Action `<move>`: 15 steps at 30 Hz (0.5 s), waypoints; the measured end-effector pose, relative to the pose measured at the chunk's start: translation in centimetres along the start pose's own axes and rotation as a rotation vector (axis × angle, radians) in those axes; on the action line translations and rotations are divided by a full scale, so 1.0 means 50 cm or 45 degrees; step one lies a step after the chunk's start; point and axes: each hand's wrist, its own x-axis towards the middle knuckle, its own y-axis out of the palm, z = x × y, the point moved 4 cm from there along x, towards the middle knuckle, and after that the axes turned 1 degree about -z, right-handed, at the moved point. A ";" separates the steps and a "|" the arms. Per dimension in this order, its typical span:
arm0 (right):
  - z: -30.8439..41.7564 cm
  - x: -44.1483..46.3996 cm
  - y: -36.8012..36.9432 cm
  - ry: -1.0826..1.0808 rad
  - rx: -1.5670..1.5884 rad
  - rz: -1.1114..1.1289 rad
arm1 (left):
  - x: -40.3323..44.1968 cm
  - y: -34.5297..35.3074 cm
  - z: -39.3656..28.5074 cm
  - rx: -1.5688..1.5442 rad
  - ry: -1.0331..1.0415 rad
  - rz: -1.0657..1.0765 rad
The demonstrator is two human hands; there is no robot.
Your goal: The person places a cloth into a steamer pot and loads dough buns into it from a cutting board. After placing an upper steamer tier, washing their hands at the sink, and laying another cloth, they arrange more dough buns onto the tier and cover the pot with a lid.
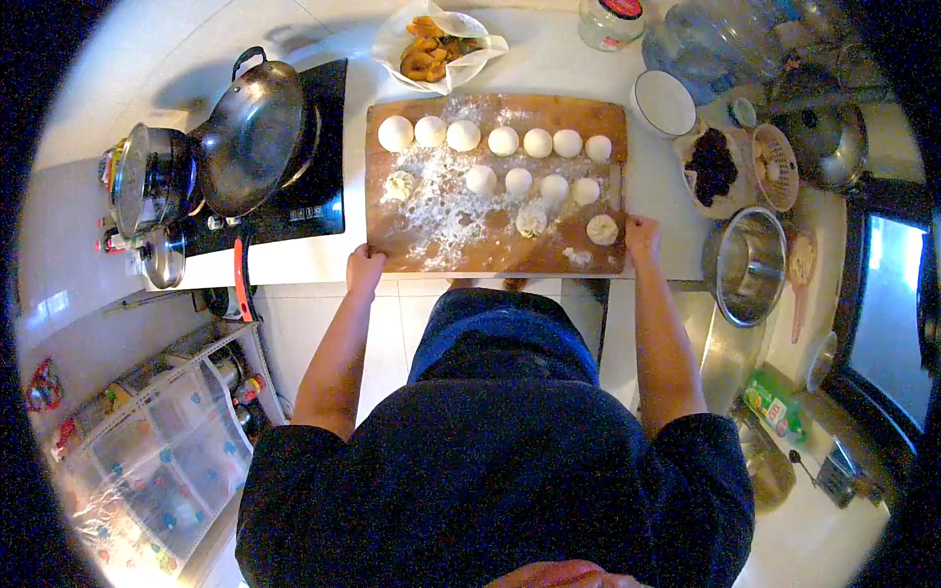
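Note:
A floured wooden board [549, 257] lies on the counter in front of me. My left hand [366, 269] is closed at its front left corner, and my right hand [642, 237] grips the right edge near the front. Several smooth white dough balls [464, 135] sit in two rows across the back and middle of the board. Pleated buns rest among the flour: one [399, 186] at the left, another [531, 219] right of the middle, and a third [602, 230] close to my right hand. Loose flour [436, 211] covers much of the board's left half.
Left of the board, a wok [257, 137] and a lidded pot [152, 181] stand at the black cooktop [328, 186]. Behind the board is a paper-lined bowl [390, 44] of browned food. To the right are a white bowl [664, 103], dark filling [713, 169] and a steel basin [750, 265].

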 end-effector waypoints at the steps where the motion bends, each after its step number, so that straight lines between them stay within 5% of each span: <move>1: 0.038 -0.018 -0.020 0.004 -0.006 -0.054 | -0.003 -0.006 0.001 0.067 -0.006 -0.001; 7: 0.051 -0.011 -0.037 -0.063 0.056 0.011 | -0.038 -0.003 -0.053 0.348 0.035 -0.007; 11: 0.061 -0.046 -0.055 -0.166 0.423 -0.140 | -0.039 -0.017 -0.054 0.465 0.306 -0.343; 15: 0.153 -0.098 -0.048 -0.424 0.066 0.148 | -0.020 -0.010 -0.186 0.488 0.638 -0.328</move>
